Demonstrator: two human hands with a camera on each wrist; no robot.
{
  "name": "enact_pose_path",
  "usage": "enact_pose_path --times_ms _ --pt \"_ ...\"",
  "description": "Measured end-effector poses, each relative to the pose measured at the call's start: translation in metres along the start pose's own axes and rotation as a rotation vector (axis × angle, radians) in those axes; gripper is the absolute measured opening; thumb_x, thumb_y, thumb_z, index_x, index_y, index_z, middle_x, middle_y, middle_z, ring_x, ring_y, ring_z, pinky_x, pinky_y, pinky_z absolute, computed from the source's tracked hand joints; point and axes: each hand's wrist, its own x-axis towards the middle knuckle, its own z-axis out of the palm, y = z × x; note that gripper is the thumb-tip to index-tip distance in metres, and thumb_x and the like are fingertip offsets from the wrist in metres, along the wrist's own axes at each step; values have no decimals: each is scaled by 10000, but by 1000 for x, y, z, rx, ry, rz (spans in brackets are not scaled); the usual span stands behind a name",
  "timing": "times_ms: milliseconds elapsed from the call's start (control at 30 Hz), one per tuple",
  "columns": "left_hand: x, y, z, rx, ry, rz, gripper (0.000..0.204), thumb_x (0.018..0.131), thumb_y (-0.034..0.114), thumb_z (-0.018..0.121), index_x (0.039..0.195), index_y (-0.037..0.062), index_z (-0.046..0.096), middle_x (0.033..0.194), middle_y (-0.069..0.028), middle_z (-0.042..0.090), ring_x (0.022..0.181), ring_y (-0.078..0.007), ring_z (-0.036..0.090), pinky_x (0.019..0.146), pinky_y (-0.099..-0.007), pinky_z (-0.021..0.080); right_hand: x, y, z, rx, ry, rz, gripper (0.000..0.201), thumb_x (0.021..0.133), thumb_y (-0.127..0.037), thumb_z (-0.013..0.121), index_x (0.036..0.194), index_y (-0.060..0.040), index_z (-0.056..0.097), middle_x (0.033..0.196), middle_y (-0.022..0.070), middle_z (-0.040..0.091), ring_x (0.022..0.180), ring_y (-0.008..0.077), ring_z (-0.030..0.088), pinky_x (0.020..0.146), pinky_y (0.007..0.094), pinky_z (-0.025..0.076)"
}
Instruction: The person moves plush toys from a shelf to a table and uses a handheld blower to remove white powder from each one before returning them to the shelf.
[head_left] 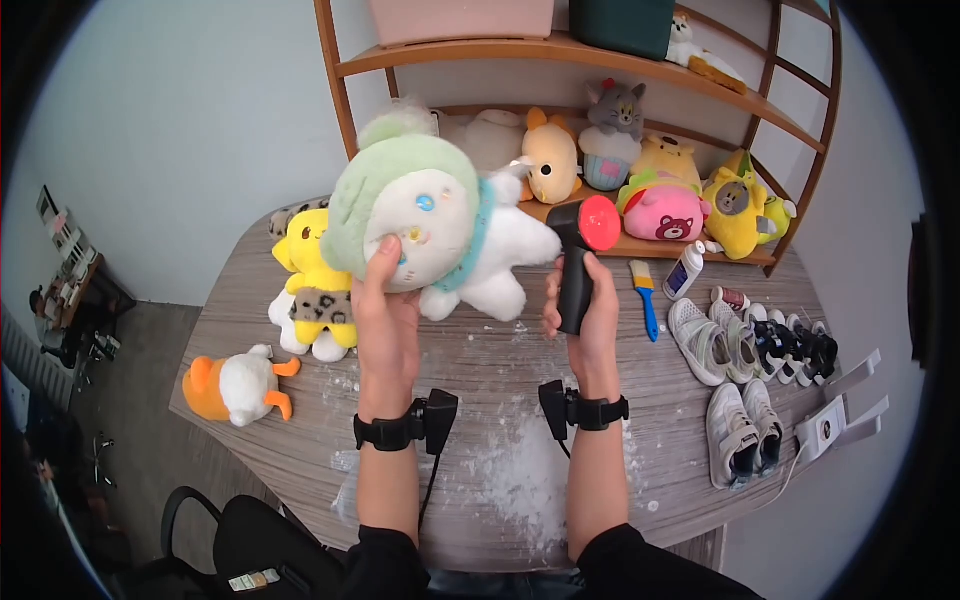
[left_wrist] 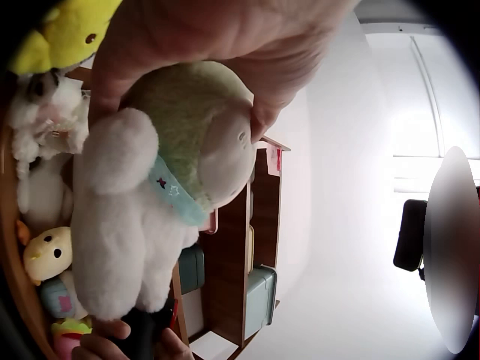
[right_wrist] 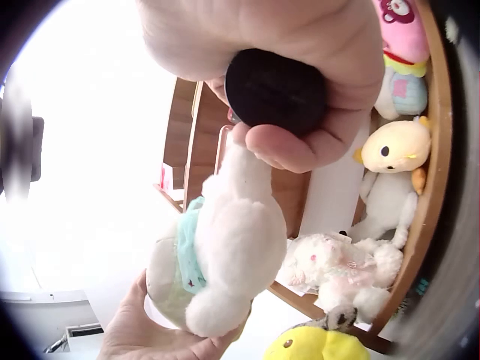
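Note:
My left hand (head_left: 388,318) grips a white plush toy (head_left: 490,245) by its round head, with the thumb pressed on the face. The toy wears a green furry hood (head_left: 365,170) and a teal collar (left_wrist: 176,193). It is held up over the table, its body pointing right. My right hand (head_left: 597,318) holds a black handheld device with a red round head (head_left: 600,222), fingers wrapped round its upright handle (head_left: 574,290). One of the toy's limbs reaches right up to the device and the right fingers. In the right wrist view, the handle's round black end (right_wrist: 276,91) faces the camera.
White powder (head_left: 525,480) is scattered on the wooden table (head_left: 460,365). A yellow plush (head_left: 305,245) and an orange-and-white plush (head_left: 240,385) lie left. Rightward are a blue-handled brush (head_left: 645,300), a white bottle (head_left: 685,270) and several shoes (head_left: 735,430). A shelf (head_left: 580,55) with plush toys stands behind.

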Motion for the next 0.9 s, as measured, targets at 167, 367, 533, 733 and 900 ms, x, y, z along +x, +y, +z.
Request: enact_pose_path --times_ms 167,367,533,733,900 --pt "6 -3 -5 -25 29 4 678 921 275 664 1461 21 344 1415 -137 465 1306 -254 476 1081 -419 413 -5 -9 2 -25 -150 -79 477 995 -448 346 1125 -13 491 715 58 533 441 119 469 389 264 357" --pt "6 -8 -5 23 10 5 742 908 248 686 1493 38 283 1443 -133 423 1324 -253 451 1087 -423 402 -12 -9 12 -122 -354 -100 459 994 -389 387 1190 12 495 730 79 543 453 124 473 407 252 356" --pt "4 -8 -2 22 25 43 743 917 241 684 1503 52 268 1457 -131 404 1333 -247 437 1084 -421 399 -16 -7 22 -122 -325 -80 417 1015 -330 427 1237 17 490 750 75 540 484 102 459 441 235 354" --pt "2 -13 3 60 82 125 671 958 372 623 1461 15 357 1428 -136 477 1300 -257 494 1074 -412 416 -20 2 26 -239 -345 -118 341 1014 -274 488 1212 1 523 741 35 542 509 63 435 464 225 343" --pt "3 -15 0 -69 105 124 686 976 397 598 1467 1 328 1444 -157 452 1313 -277 481 1092 -413 415 -22 1 26 -382 -418 -122 329 1011 -269 495 1192 3 536 659 -2 516 500 56 421 470 232 333"
